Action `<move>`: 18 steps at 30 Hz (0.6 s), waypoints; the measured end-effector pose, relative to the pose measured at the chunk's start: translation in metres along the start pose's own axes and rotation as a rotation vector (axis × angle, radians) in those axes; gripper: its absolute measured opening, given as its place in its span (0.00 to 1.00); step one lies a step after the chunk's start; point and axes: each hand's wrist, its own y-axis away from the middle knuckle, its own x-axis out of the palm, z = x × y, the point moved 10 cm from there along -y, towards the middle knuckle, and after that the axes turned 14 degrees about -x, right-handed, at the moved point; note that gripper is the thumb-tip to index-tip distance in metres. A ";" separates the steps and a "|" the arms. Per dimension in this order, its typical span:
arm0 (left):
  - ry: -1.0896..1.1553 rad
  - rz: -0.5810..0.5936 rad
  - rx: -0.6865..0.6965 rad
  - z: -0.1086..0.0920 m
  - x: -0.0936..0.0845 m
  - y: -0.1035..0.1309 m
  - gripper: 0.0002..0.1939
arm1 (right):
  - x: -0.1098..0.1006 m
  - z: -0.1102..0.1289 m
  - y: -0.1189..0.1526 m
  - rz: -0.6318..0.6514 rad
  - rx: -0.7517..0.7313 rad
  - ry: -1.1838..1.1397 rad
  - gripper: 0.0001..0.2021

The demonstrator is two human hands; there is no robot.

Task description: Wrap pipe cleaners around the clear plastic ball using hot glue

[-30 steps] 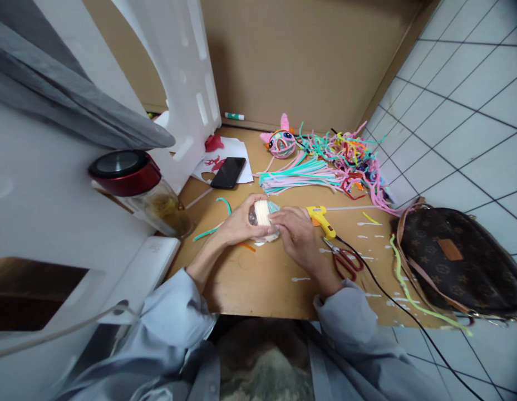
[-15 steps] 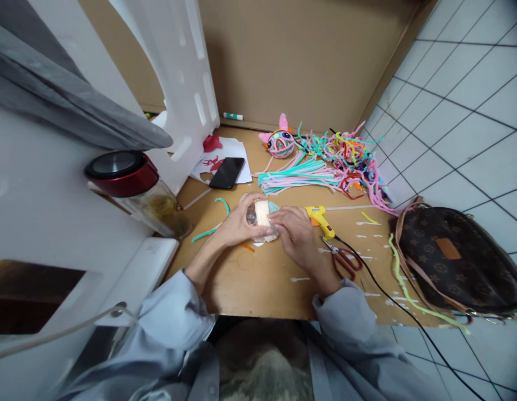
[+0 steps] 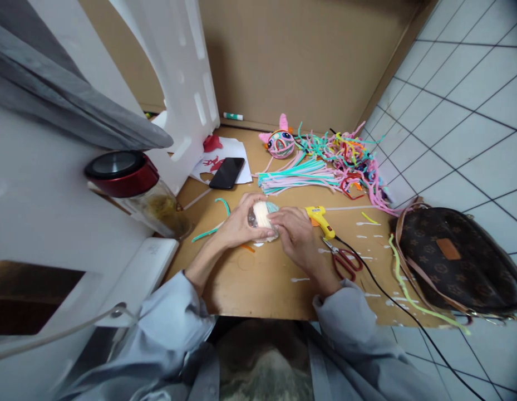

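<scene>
My left hand [image 3: 237, 224] is wrapped round the left side of a small clear ball [image 3: 262, 220] with cream strips across its middle and a light blue patch at its upper right. My right hand [image 3: 297, 234] presses its closed fingertips against the ball's right side; whether they pinch a strip is hidden. To the right lie a yellow glue gun [image 3: 321, 221] and red-handled scissors [image 3: 345, 260]. Beyond the hands are a bundle of pink and teal pipe cleaners [image 3: 300, 175] and a pink-wrapped ball figure [image 3: 280, 143] with ears and eyes.
A black phone [image 3: 227, 172] rests on white paper [image 3: 244, 153]. A red-lidded glass bottle [image 3: 158, 203] stands at the left, a brown handbag [image 3: 458, 259] at the right. Tangled pipe cleaners [image 3: 354, 150] lie at the back right. The glue gun's black cord [image 3: 392, 289] runs off the front edge.
The ball has turned very slightly between my hands. Both hands are in nearly the same place.
</scene>
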 end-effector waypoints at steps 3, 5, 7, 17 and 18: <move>0.005 0.002 0.011 -0.001 0.000 0.000 0.39 | 0.001 0.001 -0.001 0.004 0.001 0.014 0.10; 0.009 0.000 0.012 -0.001 0.000 0.000 0.39 | 0.001 0.001 -0.001 0.001 -0.002 0.007 0.09; 0.017 -0.009 0.027 -0.003 -0.001 0.001 0.40 | 0.000 0.002 -0.001 -0.013 -0.014 0.000 0.09; 0.010 -0.018 0.108 -0.011 -0.004 0.004 0.34 | -0.001 0.002 -0.001 -0.008 -0.025 0.016 0.09; 0.010 -0.018 0.120 -0.011 -0.004 0.004 0.33 | -0.001 0.002 -0.001 -0.009 -0.028 0.015 0.09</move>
